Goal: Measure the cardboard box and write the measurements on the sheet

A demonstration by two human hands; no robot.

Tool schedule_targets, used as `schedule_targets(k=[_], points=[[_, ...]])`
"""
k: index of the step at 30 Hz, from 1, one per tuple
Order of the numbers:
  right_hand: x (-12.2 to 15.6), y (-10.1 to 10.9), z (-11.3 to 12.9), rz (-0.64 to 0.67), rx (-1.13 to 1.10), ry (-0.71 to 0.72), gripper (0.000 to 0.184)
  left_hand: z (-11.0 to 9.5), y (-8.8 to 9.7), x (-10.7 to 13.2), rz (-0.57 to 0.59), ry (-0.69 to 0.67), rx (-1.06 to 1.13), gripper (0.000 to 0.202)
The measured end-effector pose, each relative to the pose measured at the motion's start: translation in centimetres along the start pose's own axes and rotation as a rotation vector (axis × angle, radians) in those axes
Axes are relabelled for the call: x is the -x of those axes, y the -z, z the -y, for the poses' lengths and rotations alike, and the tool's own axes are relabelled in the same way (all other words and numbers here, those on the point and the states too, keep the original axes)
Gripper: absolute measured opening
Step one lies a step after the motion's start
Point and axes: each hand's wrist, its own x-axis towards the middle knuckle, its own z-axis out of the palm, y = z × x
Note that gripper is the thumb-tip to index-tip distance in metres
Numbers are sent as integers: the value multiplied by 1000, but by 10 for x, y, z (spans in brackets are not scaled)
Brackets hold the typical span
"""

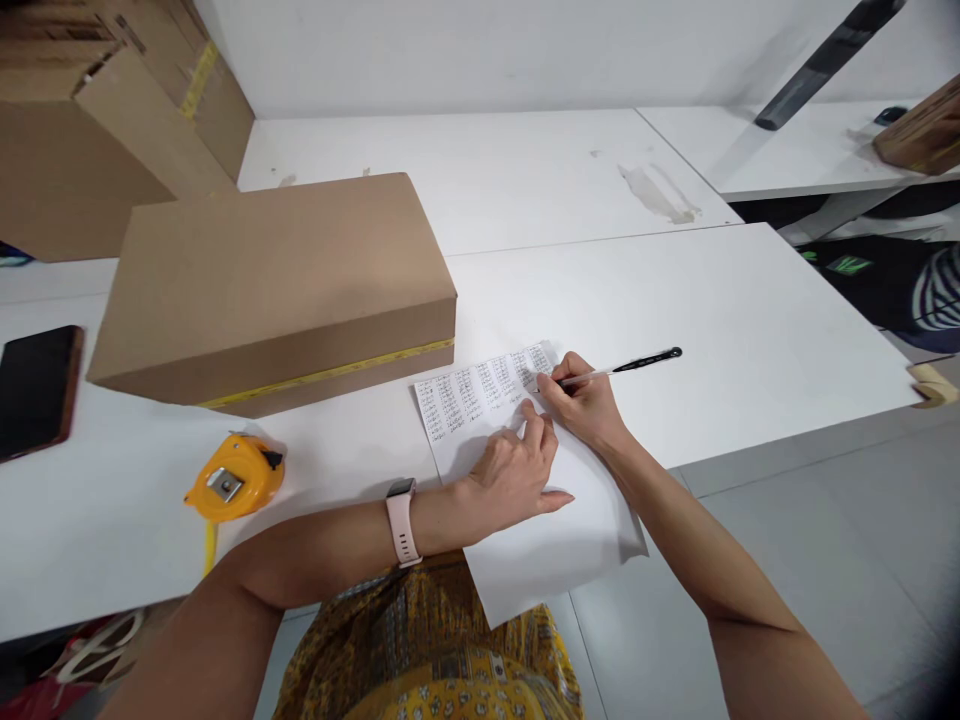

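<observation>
A sheet of paper point(555, 560) lies on the white table, its lower part hanging past the front edge. Columns of small handwriting fill its upper part. My right hand point(589, 405) grips a pen point(626, 366) with a black cap end, its tip touching the paper near the written columns. My left hand point(517, 465) rests on the sheet with its thumb stretched out and fingers apart, holding nothing. To the left stands a closed cardboard box point(285, 270) with a yellow measuring tape strip point(337, 375) along its front side.
An orange tape measure point(238, 477) sits left of my left forearm. A dark phone point(39, 392) lies at the far left. Larger cardboard boxes point(67, 150) are stacked behind. At the right, a co-worker's striped sleeve point(937, 290) shows beside the table point(750, 340).
</observation>
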Motion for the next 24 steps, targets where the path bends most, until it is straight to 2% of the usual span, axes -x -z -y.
schedule_targets(k=[13, 17, 24], points=[[0, -1, 1, 19, -23, -7, 30, 2, 0, -1, 8, -1, 3, 95], [-1, 1, -1, -9, -16, -6, 29, 0, -2, 0, 1, -1, -11, 94], [-5, 3, -3, -129, -31, -84, 31, -13, -3, 8, -2, -34, -27, 70]])
